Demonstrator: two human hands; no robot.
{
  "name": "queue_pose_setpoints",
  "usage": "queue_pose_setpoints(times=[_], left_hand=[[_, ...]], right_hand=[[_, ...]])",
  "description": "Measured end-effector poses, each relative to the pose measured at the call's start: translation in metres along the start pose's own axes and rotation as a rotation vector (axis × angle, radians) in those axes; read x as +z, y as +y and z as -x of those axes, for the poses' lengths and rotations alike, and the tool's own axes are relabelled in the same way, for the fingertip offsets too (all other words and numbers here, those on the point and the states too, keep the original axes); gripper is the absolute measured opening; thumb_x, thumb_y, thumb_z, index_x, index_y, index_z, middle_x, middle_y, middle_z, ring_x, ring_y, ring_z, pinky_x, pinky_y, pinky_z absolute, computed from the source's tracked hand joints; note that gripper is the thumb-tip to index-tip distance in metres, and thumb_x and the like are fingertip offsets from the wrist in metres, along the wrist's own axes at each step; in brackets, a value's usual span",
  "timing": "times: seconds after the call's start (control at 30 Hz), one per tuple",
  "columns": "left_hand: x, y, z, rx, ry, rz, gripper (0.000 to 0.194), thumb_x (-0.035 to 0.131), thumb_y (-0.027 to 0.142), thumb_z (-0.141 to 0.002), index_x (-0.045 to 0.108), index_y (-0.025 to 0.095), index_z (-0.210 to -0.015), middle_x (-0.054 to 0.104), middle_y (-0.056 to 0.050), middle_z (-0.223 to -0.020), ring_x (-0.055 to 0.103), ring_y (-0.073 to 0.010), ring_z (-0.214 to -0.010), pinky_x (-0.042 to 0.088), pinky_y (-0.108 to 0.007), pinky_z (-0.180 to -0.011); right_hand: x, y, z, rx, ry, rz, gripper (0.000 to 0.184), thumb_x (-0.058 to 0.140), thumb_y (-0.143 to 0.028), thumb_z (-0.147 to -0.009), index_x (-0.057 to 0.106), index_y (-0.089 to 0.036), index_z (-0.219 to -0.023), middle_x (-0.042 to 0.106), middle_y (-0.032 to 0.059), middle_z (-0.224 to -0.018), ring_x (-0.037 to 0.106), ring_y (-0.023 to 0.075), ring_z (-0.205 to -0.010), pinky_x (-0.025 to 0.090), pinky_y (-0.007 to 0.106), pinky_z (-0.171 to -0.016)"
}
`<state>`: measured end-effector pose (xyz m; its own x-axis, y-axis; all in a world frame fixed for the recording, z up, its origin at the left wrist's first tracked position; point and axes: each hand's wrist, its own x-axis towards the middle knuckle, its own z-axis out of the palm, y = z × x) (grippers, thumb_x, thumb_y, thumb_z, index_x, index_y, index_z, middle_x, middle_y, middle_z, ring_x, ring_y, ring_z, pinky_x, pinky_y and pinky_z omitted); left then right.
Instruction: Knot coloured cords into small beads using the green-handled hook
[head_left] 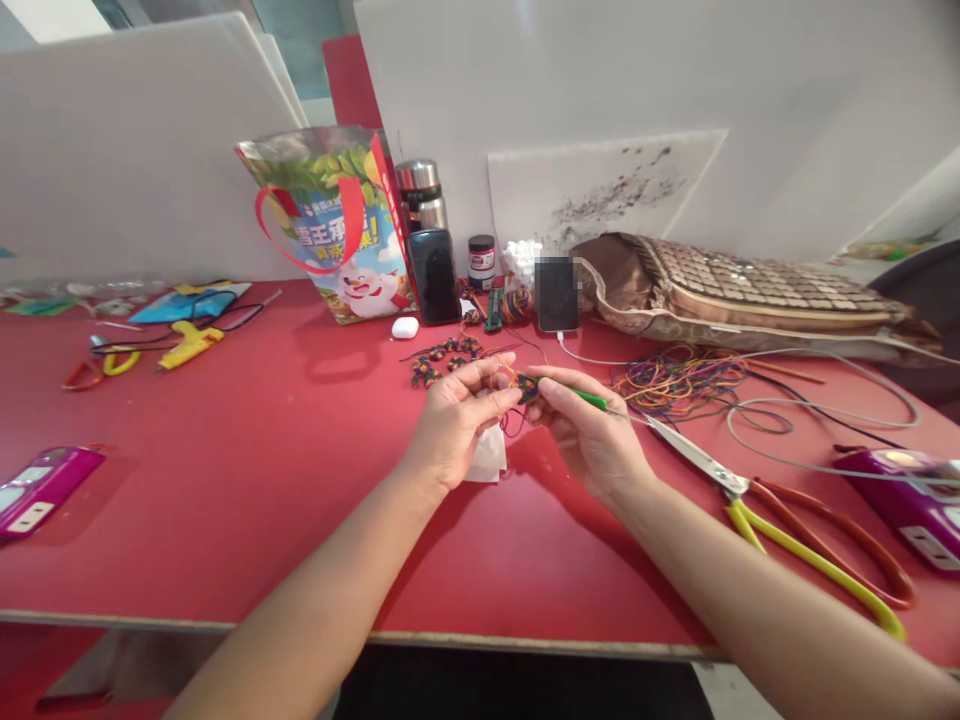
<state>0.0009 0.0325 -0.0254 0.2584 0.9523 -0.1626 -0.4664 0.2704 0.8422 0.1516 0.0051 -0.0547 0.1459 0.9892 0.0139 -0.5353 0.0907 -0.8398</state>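
Between my two hands is a small piece of multicoloured crochet work (527,388), dark with orange and other colours. The fingers of my left hand (457,415) pinch its left side, with a thin orange strand near the fingertips. My right hand (589,430) grips a crochet hook with a green handle (589,397), its tip end at the work. A loop of dark yarn hangs below my fingers. Just beyond my left hand lies a curled crocheted strip (431,365) in the same colours. A white paper (489,455) lies under the hands, partly hidden.
Large scissors (731,482) and a tangle of coloured yarn (675,385) lie at right. Behind stand a gift bag (337,230), two phones (435,275) and a sequined handbag (720,290). A yellow glue gun (191,345) is at left; purple power strips (49,490) flank the table.
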Motion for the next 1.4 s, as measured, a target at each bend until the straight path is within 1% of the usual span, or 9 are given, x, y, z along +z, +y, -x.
queue_pose_setpoints(times=[0.23,0.37,0.5,0.67,0.73,0.87,1.07,1.23,1.4], left_hand=[[0.001,-0.003,-0.001,0.006,0.011,0.067,0.042,0.094,0.006,-0.062,0.087,0.016,-0.102,0.074,0.000,-0.088,0.061,-0.0065,-0.070,0.044,-0.020,-0.061],[0.002,-0.005,-0.001,-0.012,0.051,0.100,0.039,0.096,0.004,-0.060,0.085,0.014,-0.096,0.072,0.001,-0.076,0.065,-0.0083,-0.069,0.049,-0.022,-0.067],[0.002,-0.003,-0.001,0.014,0.036,0.042,0.040,0.098,0.006,-0.059,0.085,0.014,-0.096,0.070,0.003,-0.068,0.066,-0.0096,-0.066,0.053,-0.025,-0.073],[0.003,-0.001,0.000,0.037,0.030,-0.006,0.036,0.099,0.015,-0.062,0.085,0.014,-0.095,0.066,0.005,-0.067,0.051,-0.0035,-0.055,0.042,-0.020,-0.057],[0.003,-0.001,0.000,0.014,0.021,-0.015,0.033,0.099,0.019,-0.064,0.085,0.013,-0.094,0.066,0.004,-0.067,0.049,-0.0033,-0.054,0.039,-0.020,-0.054],[0.002,-0.002,-0.001,-0.052,0.010,0.014,0.040,0.097,0.007,-0.059,0.085,0.015,-0.096,0.073,0.000,-0.075,0.066,-0.0103,-0.070,0.051,-0.024,-0.069],[0.000,-0.002,-0.002,-0.068,0.001,0.043,0.041,0.092,0.002,-0.061,0.086,0.014,-0.099,0.076,-0.002,-0.082,0.069,-0.0116,-0.077,0.054,-0.026,-0.078],[0.002,0.001,-0.001,-0.029,0.000,0.057,0.037,0.089,0.005,-0.062,0.086,0.014,-0.098,0.077,-0.002,-0.083,0.063,-0.0068,-0.068,0.049,-0.020,-0.067],[0.008,-0.004,0.001,0.027,0.033,0.117,0.037,0.095,0.007,-0.060,0.086,0.017,-0.095,0.077,0.001,-0.083,0.057,-0.0039,-0.062,0.046,-0.017,-0.060]], right_hand=[[-0.003,0.006,0.001,-0.140,-0.012,0.104,0.013,0.088,-0.031,-0.082,0.090,-0.027,-0.094,0.074,0.0005,-0.069,0.062,0.0136,-0.065,0.052,0.030,-0.064],[-0.008,0.011,0.001,-0.199,-0.037,0.175,0.013,0.084,-0.031,-0.087,0.090,-0.029,-0.099,0.075,0.0000,-0.072,0.062,0.0138,-0.066,0.053,0.031,-0.064],[-0.006,0.011,0.002,-0.181,-0.041,0.195,0.018,0.089,-0.029,-0.081,0.090,-0.030,-0.099,0.081,0.0011,-0.080,0.065,0.0146,-0.068,0.057,0.032,-0.067],[-0.002,0.006,0.002,-0.126,0.008,0.137,0.018,0.091,-0.023,-0.073,0.090,-0.029,-0.089,0.082,0.0013,-0.079,0.065,0.0142,-0.066,0.056,0.032,-0.066],[-0.001,0.004,0.001,-0.103,0.044,0.093,0.018,0.091,-0.023,-0.071,0.090,-0.028,-0.088,0.081,0.0018,-0.078,0.064,0.0140,-0.065,0.054,0.032,-0.065],[-0.002,0.002,-0.001,-0.087,0.077,0.048,0.019,0.092,-0.022,-0.069,0.090,-0.027,-0.087,0.082,0.0024,-0.080,0.063,0.0136,-0.066,0.053,0.031,-0.064],[0.001,-0.001,0.000,-0.048,0.083,0.010,0.019,0.093,-0.021,-0.066,0.090,-0.028,-0.084,0.082,0.0017,-0.078,0.063,0.0124,-0.064,0.053,0.029,-0.063],[0.002,-0.001,0.000,-0.071,0.090,0.025,0.018,0.092,-0.022,-0.067,0.090,-0.027,-0.084,0.078,0.0009,-0.071,0.062,0.0134,-0.064,0.052,0.031,-0.063],[0.002,0.006,0.002,-0.132,0.087,0.067,0.018,0.091,-0.023,-0.071,0.090,-0.028,-0.088,0.078,0.0009,-0.073,0.063,0.0148,-0.067,0.053,0.032,-0.066]])
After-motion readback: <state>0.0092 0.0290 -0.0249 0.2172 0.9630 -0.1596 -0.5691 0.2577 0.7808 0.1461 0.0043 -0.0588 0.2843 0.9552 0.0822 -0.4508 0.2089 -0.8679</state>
